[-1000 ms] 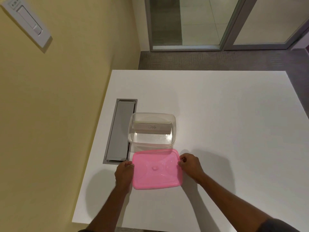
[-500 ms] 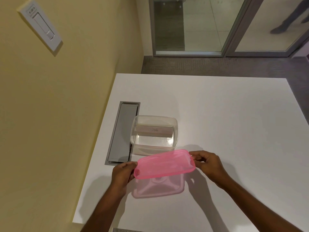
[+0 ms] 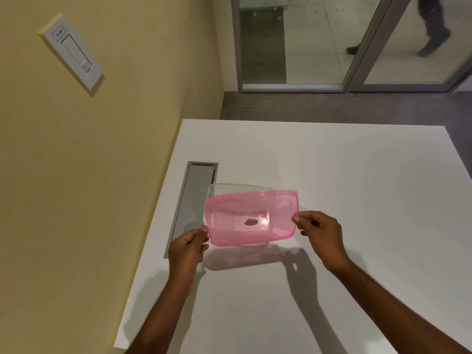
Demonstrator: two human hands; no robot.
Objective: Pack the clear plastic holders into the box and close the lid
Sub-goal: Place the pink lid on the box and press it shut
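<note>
Head view looks down on a white table (image 3: 332, 175) set against a yellow wall (image 3: 115, 149). Both bare hands hold a translucent pink lid (image 3: 251, 217) in the air over a clear plastic box (image 3: 224, 188), which stands on the table just beside a grey recessed panel (image 3: 194, 200). The left hand (image 3: 187, 247) pinches the lid's near-left corner between thumb and fingers; the right hand (image 3: 323, 232) pinches the middle of its right edge the same way, so both grips are closed on the lid. The lid is tilted, its near edge dropped towards the camera, and it is skewed to the right of the box (the box's far-left rim shows beyond it, while the lid's right end overhangs). It is not seated on the rim. Through the pink plastic the box's inside is only a blur, so whether the clear holders lie in it cannot be told. A shadow of lid and hands falls on the table below them. On the wall hangs a white switch plate (image 3: 72, 53). Beyond the table's far edge are grey carpet and a glass door (image 3: 293, 39), with someone's legs (image 3: 434, 26) behind the glass.
</note>
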